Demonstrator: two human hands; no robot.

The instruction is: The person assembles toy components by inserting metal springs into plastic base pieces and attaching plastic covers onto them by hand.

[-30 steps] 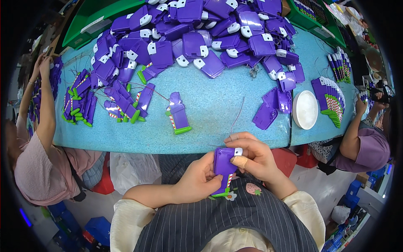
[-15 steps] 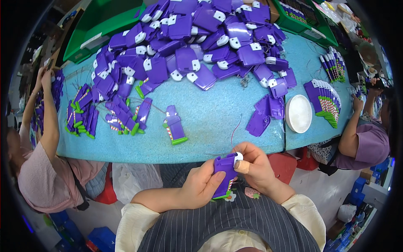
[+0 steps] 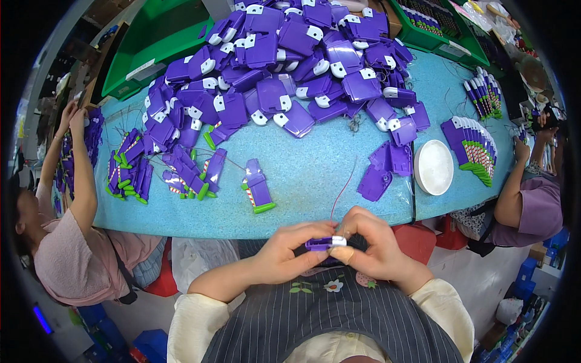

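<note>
Between my two hands, at the table's near edge, a purple plastic casing (image 3: 317,244) with a white corner piece is seen edge-on. My left hand (image 3: 289,251) grips its purple side between thumb and fingers. At the white end, my right hand (image 3: 374,245) pinches with the thumb, which has a tan wrap, and forefinger. A thin reddish wire (image 3: 344,192) rises from the casing toward the tabletop. Beyond my hands lies a single purple piece with a green foot and striped strip (image 3: 260,189). The casing's lower part is hidden.
A big heap of purple casings (image 3: 296,118) covers the far table (image 3: 302,163). Left are small piles of green-footed pieces (image 3: 130,166). Right stand loose purple shells (image 3: 376,178), a white bowl (image 3: 433,167) and a fanned stack (image 3: 473,148). Green bins (image 3: 145,69) stand behind. People sit at both sides.
The casing has turned in my hands from its broad face to edge-on. My left hand has shifted up around it. The view has moved slightly.
</note>
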